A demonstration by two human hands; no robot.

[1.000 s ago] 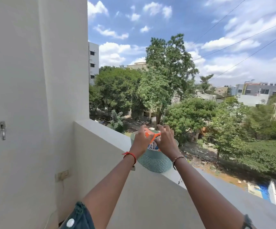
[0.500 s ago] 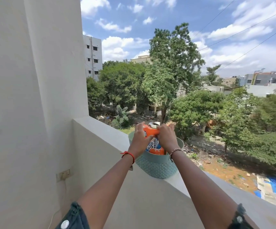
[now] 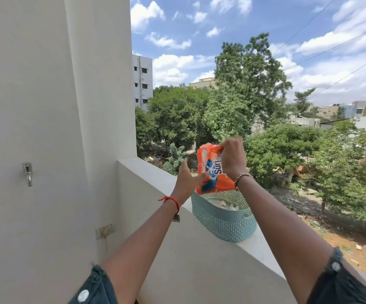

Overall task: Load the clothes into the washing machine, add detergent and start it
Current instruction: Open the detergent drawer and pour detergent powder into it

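Entry: detergent packet [image 3: 208, 160], in hand; dosing and start outstanding.
Up and left of the teal basket [image 3: 221, 223] on the parapet ledge [image 3: 151, 174], my left hand [image 3: 186, 183] rests straight-fingered on the packet's lower corner. Above the basket, my right hand [image 3: 232, 159] pinches its top. There is no machine in view, so whether the clothes are loaded I cannot tell.

Home balcony: parapet [image 3: 155, 172], rooftops beyond
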